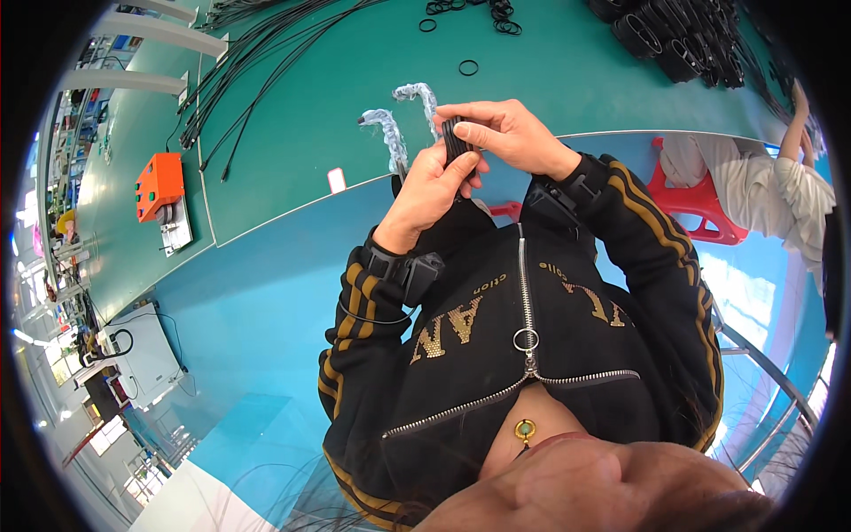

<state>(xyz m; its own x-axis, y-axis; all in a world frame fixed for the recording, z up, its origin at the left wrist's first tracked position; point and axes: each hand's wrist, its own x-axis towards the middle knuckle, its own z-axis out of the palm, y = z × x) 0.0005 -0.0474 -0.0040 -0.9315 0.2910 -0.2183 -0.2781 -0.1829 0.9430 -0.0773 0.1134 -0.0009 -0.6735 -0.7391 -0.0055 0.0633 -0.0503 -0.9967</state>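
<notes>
A bundle of black cable point(458, 146), wound in tight side-by-side turns, is held between my two hands just over the green table's front edge. My left hand point(429, 193) grips its lower part, thumb across the turns. My right hand point(512, 137) is closed on the upper part, its thumb pressing the near side and its index finger over the top. Just left of the bundle, two bent hooks wrapped in pale blue-white material rise at the table edge: a nearer hook point(388, 137) and a farther hook point(418, 91) close to my fingertips.
Black rings point(468, 67) lie on the green table point(310, 115). Long black cables point(235, 75) spread at the far left, with bundled cables point(683, 44) piled at the far right. An orange box point(161, 186) with green buttons sits left. Another person point(753, 186) is beside a red stool point(683, 208) at right.
</notes>
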